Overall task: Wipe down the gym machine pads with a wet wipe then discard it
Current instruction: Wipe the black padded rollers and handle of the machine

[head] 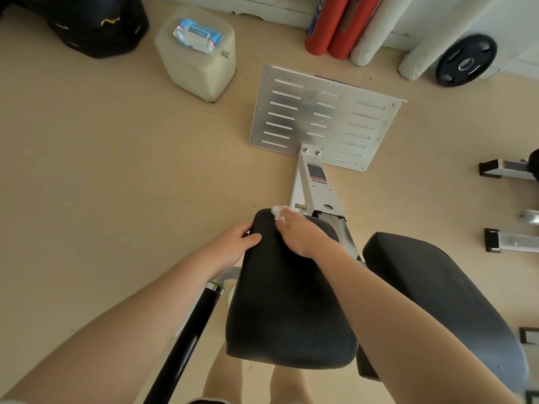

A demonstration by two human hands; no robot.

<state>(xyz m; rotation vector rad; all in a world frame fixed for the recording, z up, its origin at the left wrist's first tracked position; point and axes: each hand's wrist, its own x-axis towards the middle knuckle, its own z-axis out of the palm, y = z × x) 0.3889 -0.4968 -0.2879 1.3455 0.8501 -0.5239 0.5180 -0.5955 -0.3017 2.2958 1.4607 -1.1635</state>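
Wiping at the far end of the near black pad (291, 301), the right hand (300, 234) presses a bunched wet wipe (277, 212) against it; the left hand (233, 243) clasps the pad's left edge. Pushed further, the wipe may slide off the rounded end. A second pad (437, 287) sits alongside, above tan floor (102, 156), a slotted footplate (320, 118) and a wipes pack (197, 35).
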